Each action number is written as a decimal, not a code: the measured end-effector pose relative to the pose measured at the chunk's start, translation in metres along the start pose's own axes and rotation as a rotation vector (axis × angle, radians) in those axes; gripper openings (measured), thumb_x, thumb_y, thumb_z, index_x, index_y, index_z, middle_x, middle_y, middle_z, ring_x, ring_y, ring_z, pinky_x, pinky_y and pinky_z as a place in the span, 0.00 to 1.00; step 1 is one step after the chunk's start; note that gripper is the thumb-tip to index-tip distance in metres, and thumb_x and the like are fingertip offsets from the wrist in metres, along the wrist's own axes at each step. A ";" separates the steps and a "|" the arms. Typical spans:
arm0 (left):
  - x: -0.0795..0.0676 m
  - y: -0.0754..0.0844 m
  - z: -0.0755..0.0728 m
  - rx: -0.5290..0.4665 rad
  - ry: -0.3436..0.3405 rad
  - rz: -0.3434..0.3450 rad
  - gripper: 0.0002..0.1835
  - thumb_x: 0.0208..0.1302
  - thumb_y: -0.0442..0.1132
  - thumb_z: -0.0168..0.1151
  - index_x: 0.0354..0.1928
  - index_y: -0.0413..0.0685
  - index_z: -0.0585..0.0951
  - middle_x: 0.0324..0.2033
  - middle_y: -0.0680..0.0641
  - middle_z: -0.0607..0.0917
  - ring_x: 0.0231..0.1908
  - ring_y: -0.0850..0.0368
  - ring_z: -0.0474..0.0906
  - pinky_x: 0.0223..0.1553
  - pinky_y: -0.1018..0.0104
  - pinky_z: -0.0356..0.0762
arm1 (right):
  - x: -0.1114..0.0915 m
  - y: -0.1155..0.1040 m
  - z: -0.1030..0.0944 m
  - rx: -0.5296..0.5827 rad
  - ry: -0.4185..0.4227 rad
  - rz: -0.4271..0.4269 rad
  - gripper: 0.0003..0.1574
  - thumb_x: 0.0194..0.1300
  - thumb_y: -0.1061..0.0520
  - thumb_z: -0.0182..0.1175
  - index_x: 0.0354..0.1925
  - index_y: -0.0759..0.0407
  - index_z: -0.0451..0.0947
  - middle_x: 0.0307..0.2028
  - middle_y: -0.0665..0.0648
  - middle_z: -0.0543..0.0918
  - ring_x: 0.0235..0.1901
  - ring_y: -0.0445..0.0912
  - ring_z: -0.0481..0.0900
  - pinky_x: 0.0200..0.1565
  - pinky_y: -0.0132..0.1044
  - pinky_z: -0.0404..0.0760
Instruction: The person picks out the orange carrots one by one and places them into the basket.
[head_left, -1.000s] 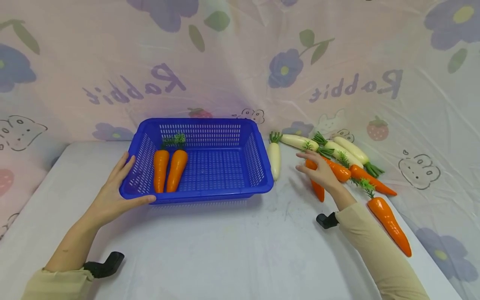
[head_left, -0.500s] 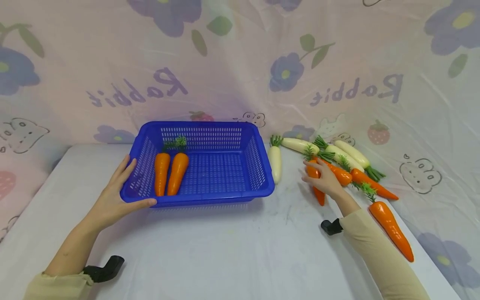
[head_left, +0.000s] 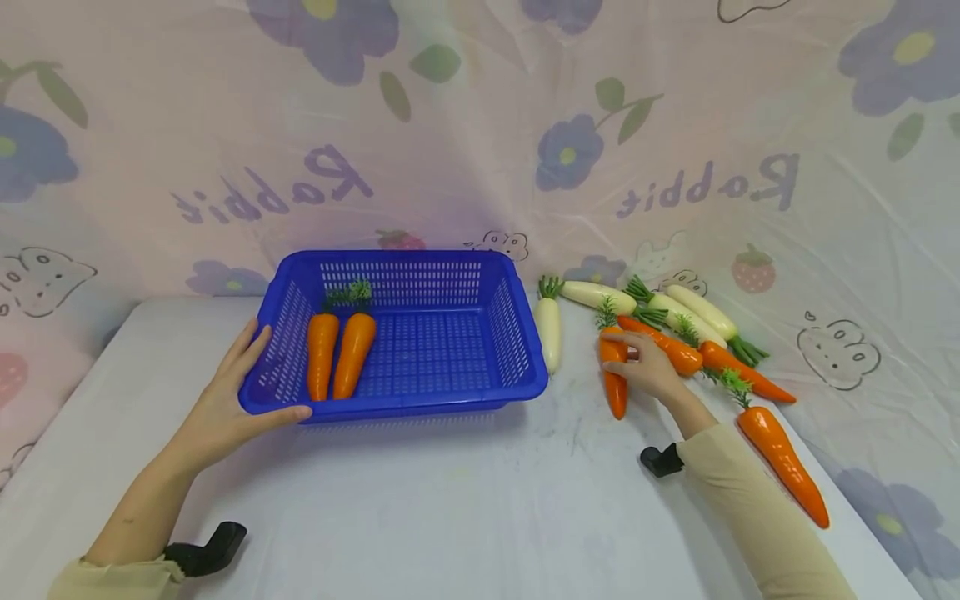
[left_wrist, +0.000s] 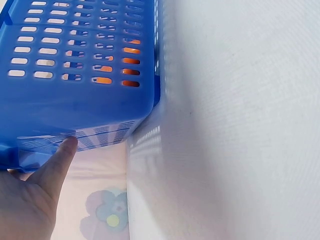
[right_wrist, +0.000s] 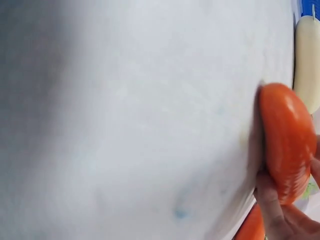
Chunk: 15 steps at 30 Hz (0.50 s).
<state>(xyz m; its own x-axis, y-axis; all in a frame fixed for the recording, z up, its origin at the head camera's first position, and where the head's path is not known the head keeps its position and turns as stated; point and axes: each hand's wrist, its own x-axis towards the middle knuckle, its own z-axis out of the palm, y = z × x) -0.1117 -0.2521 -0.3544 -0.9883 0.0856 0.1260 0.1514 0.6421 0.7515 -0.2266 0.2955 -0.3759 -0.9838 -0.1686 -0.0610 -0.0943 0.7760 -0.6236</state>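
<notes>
In the head view my left hand [head_left: 218, 400] spans the near left corner of a blue plastic basket [head_left: 420, 401]. Its spread fingers touch the left side and the thumb lies along the front rim. The left wrist view has one straight finger [left_wrist: 61, 159] against the basket's outer wall. Two carrots [head_left: 322, 354] with green tops lie inside, toward the left. On the right, my right hand [head_left: 650, 367] pinches an orange carrot [head_left: 615, 393] between thumb and fingers, low over the table. The right wrist view shows that carrot [right_wrist: 286, 135] close up, fingertips at its side.
A white radish [head_left: 550, 333] lies along the basket's right side. Behind and right of my right hand are more white radishes [head_left: 596, 296] and several carrots, including one carrot [head_left: 783, 462] near the table's right edge. A patterned cloth [head_left: 450, 183] hangs behind the white table [head_left: 420, 517].
My right hand has closed on the carrot and drawn it slightly left, away from the other carrots. My left hand has stayed at the basket's corner.
</notes>
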 end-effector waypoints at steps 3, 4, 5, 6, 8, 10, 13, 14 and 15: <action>0.000 0.000 0.001 0.004 0.000 0.000 0.61 0.51 0.49 0.73 0.76 0.56 0.40 0.76 0.49 0.32 0.72 0.30 0.31 0.57 0.18 0.40 | 0.000 0.000 0.001 0.016 0.008 -0.005 0.34 0.64 0.57 0.62 0.66 0.61 0.67 0.68 0.73 0.58 0.62 0.67 0.62 0.60 0.62 0.69; 0.000 0.001 0.001 0.005 -0.001 -0.001 0.61 0.51 0.49 0.73 0.76 0.56 0.40 0.76 0.49 0.32 0.72 0.30 0.31 0.57 0.18 0.40 | 0.000 -0.001 0.001 0.020 0.011 -0.007 0.34 0.63 0.57 0.62 0.66 0.61 0.68 0.68 0.73 0.59 0.62 0.67 0.62 0.60 0.62 0.69; 0.000 0.001 0.001 0.004 -0.002 -0.002 0.61 0.51 0.49 0.73 0.76 0.56 0.40 0.76 0.49 0.32 0.72 0.30 0.31 0.58 0.18 0.40 | 0.000 -0.002 0.001 0.023 0.015 -0.010 0.34 0.63 0.57 0.63 0.65 0.61 0.68 0.68 0.73 0.59 0.62 0.67 0.62 0.60 0.62 0.69; 0.000 0.002 0.001 0.005 -0.001 -0.003 0.61 0.51 0.49 0.73 0.76 0.56 0.40 0.76 0.49 0.32 0.72 0.30 0.31 0.58 0.18 0.40 | -0.001 -0.002 0.002 0.026 0.018 -0.015 0.34 0.63 0.57 0.63 0.65 0.62 0.69 0.67 0.73 0.59 0.62 0.67 0.62 0.60 0.62 0.69; 0.000 0.002 0.001 0.001 -0.002 -0.003 0.61 0.51 0.49 0.73 0.76 0.56 0.40 0.76 0.49 0.32 0.72 0.31 0.31 0.58 0.19 0.39 | -0.001 -0.004 0.003 0.030 0.021 -0.025 0.33 0.62 0.57 0.63 0.64 0.63 0.69 0.67 0.73 0.61 0.62 0.66 0.63 0.60 0.62 0.69; -0.001 0.002 0.001 -0.004 0.000 -0.001 0.61 0.51 0.49 0.73 0.76 0.56 0.40 0.76 0.49 0.32 0.72 0.31 0.31 0.58 0.18 0.39 | -0.001 -0.006 0.004 0.032 0.020 -0.033 0.33 0.62 0.57 0.64 0.64 0.63 0.70 0.67 0.72 0.62 0.62 0.66 0.63 0.60 0.62 0.69; -0.001 0.002 0.001 -0.007 0.004 0.002 0.61 0.51 0.48 0.73 0.76 0.56 0.40 0.76 0.49 0.32 0.72 0.31 0.31 0.57 0.18 0.39 | -0.001 -0.010 0.006 0.039 0.018 -0.032 0.33 0.62 0.57 0.63 0.64 0.62 0.70 0.66 0.71 0.64 0.61 0.66 0.66 0.60 0.62 0.70; -0.001 0.002 0.001 -0.005 0.005 0.003 0.60 0.51 0.49 0.73 0.76 0.56 0.40 0.76 0.49 0.32 0.72 0.30 0.31 0.57 0.18 0.39 | -0.001 -0.011 0.006 0.040 0.020 -0.029 0.33 0.62 0.57 0.63 0.64 0.62 0.70 0.66 0.70 0.65 0.61 0.66 0.66 0.60 0.62 0.70; -0.001 0.002 0.001 -0.005 0.004 0.003 0.60 0.51 0.49 0.73 0.76 0.56 0.40 0.76 0.49 0.32 0.72 0.30 0.31 0.57 0.18 0.39 | -0.001 -0.012 0.006 0.043 0.021 -0.021 0.33 0.62 0.57 0.63 0.64 0.62 0.70 0.66 0.70 0.65 0.60 0.66 0.67 0.59 0.62 0.70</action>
<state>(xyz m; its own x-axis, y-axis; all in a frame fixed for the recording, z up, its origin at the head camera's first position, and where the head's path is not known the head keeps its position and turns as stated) -0.1108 -0.2505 -0.3539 -0.9878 0.0842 0.1307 0.1542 0.6379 0.7545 -0.2232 0.2824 -0.3733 -0.9848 -0.1708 -0.0314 -0.1084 0.7457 -0.6574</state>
